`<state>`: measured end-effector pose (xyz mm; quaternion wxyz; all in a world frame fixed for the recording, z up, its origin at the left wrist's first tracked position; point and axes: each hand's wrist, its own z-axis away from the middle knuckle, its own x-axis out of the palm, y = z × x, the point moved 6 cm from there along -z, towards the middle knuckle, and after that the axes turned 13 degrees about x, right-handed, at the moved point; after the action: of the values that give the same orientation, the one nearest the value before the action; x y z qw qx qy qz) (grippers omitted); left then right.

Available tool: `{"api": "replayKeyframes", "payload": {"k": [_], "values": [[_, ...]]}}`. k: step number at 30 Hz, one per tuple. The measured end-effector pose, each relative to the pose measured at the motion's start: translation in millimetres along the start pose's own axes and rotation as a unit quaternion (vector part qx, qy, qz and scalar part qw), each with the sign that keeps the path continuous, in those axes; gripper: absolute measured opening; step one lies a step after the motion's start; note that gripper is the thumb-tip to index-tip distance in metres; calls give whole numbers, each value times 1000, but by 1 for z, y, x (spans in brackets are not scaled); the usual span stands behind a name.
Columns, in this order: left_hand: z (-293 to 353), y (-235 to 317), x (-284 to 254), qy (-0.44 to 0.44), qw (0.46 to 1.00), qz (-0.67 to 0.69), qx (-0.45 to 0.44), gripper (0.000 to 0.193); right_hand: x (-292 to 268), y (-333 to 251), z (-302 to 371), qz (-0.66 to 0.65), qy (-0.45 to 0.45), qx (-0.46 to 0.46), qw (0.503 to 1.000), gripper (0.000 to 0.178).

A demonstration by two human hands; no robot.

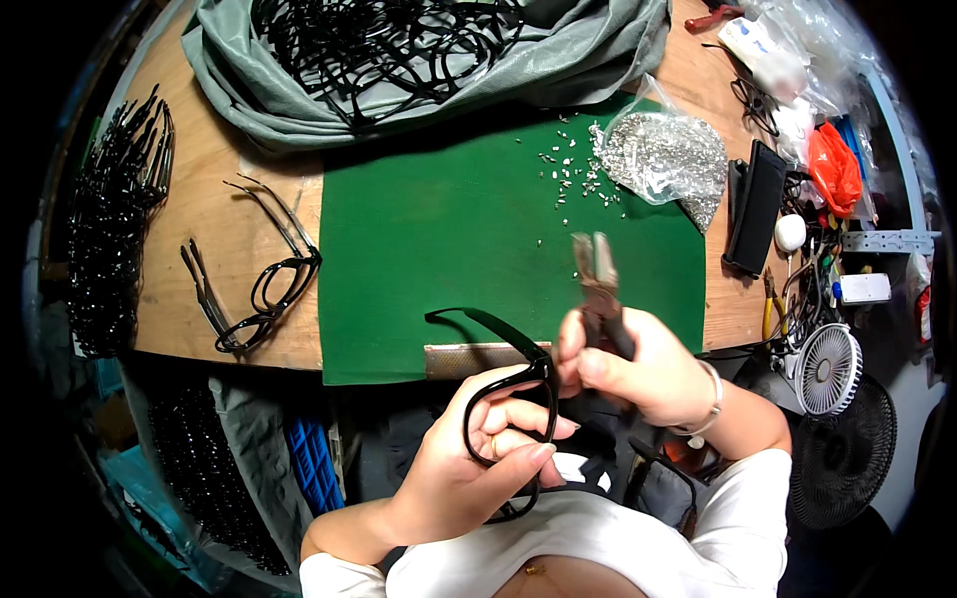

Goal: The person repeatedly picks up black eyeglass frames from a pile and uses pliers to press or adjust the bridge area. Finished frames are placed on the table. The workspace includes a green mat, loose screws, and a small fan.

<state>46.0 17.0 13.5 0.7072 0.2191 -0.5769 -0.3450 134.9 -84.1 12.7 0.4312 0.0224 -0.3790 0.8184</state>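
A black plastic eyeglass frame [501, 332] hangs before me at the near edge of the green mat [429, 229], one temple pointing up and left. My left hand [454, 478] is closed round its rim, thumb and fingers on the lens opening. In my right hand [648, 374] is a pair of pliers [600, 289], jaws upward and slightly apart. The right fingertips are beside the frame's upper corner; whether they touch it I cannot tell. Small silver metal pieces [568, 174] lie scattered on the mat, beside a clear bag [663, 149] full of them.
Two black eyeglass frames [269, 317] lie left of the mat, with a shiny black pile [105, 239] beyond. At the back, a grey cloth sack [239, 100] holds many black temples or frames. On the right are a black case [755, 209], yellow-handled pliers [770, 304] and a white fan [829, 369].
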Motion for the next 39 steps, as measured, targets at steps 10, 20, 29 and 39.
{"api": "replayKeyframes", "payload": {"k": [10, 20, 29, 39], "values": [[7, 2, -7, -51, 998, -23, -9, 42, 3, 0, 20, 369, -78, 44, 925, 38], [9, -5, -6, -44, 998, -35, -15, 41, 5, -7, 15, 476, -37, -34, 878, 35], [8, -3, -1, -21, 998, -37, -38, 42, -5, -9, 14, 447, -97, 70, 887, 44], [11, 40, -5, -5, 988, -153, -23, 45, -42, -3, -23, 452, 131, -152, 869, 27]]}}
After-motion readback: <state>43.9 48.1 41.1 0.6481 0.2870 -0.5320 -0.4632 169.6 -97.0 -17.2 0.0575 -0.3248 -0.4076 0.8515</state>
